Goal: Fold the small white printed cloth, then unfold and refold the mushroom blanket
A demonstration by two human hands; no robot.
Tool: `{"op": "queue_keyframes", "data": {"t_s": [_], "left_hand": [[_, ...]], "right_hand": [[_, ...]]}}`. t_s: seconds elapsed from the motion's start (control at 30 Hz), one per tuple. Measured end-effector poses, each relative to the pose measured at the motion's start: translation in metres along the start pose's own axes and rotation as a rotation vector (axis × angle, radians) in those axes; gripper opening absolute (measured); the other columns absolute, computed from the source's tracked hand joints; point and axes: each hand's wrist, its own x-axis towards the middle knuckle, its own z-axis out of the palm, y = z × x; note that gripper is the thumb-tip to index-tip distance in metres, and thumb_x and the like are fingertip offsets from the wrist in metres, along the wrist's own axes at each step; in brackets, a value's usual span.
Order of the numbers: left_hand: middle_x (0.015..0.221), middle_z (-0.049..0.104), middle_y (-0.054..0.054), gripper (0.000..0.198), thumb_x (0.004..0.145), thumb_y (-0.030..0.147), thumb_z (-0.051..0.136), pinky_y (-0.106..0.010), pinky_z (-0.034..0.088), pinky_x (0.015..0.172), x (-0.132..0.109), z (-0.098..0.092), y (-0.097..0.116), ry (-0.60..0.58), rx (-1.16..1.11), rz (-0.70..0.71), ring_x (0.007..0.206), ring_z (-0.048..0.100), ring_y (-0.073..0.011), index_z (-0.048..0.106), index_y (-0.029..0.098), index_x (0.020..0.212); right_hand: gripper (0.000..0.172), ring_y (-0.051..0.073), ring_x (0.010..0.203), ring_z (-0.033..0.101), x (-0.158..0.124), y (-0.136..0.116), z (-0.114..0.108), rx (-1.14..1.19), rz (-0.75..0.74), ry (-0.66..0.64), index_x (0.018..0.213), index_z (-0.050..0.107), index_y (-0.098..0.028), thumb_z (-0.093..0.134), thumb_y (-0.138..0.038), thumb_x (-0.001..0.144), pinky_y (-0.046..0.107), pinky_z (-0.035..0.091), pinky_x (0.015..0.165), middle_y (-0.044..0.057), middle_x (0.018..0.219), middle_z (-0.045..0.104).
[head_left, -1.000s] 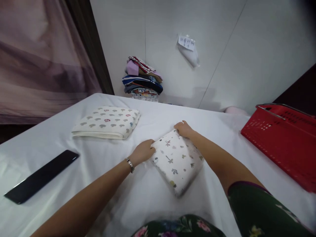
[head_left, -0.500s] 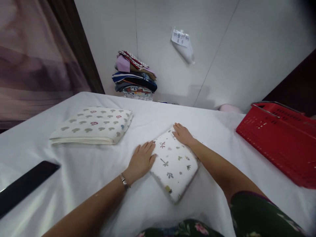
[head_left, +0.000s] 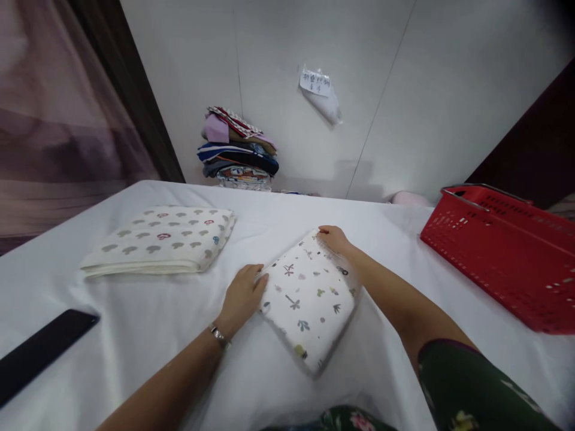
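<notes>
Head view, items on and about a white-covered surface:

Item, folded plant-print cloth: white, small leaf and flower motifs; lies flat on the surface, toward its near edge, set cornerwise, between the two hands.

Item, left hand: at the cloth's left corner, touching; fingers close together along the border, thumb over the edge of the print. Whether it pinches the layers cannot be told. Silver bracelet at the wrist.

Item, right hand: at the cloth's far corner, fingers curled and pinching that corner; the cloth extends from it toward the near edge. Dark green sleeve.

Item, mushroom-print cloth: cream, folded, near the surface's far left corner, apart from the left hand.

Item, black flat panel: toward the left edge, partly out of view.

Item, red basket: perforated, metal-handled, on the right side.

Item, stack of folded fabrics: beyond the far edge, by the wall.
</notes>
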Motion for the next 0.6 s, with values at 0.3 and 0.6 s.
{"op": "queue_keyframes", "data": {"t_s": [0.3,0.6], "left_hand": [[0.087,0.059,-0.001,0.023,0.081,0.042,0.045,-0.03,0.044,0.066,-0.002,-0.004,0.001,-0.009,-0.064,-0.111,0.073,0.056,-0.0164,0.053,0.021,0.086],[0.076,0.058,0.001,0.023,0.081,0.044,0.044,-0.029,0.039,0.06,-0.003,-0.004,0.004,-0.042,-0.066,-0.197,0.063,0.054,-0.0152,0.049,0.022,0.083]], "right_hand": [[0.014,0.017,0.085,0.055,0.009,-0.006,0.009,-0.193,-0.135,0.012,0.081,0.065,-0.019,0.055,-0.025,0.074,0.027,0.039,0.077,0.005,0.092,0.062],[0.01,0.015,0.072,0.052,0.009,-0.002,0.015,-0.23,-0.088,0.012,0.082,0.057,-0.02,0.051,-0.027,0.078,0.025,0.037,0.065,0.001,0.08,0.061]]}}
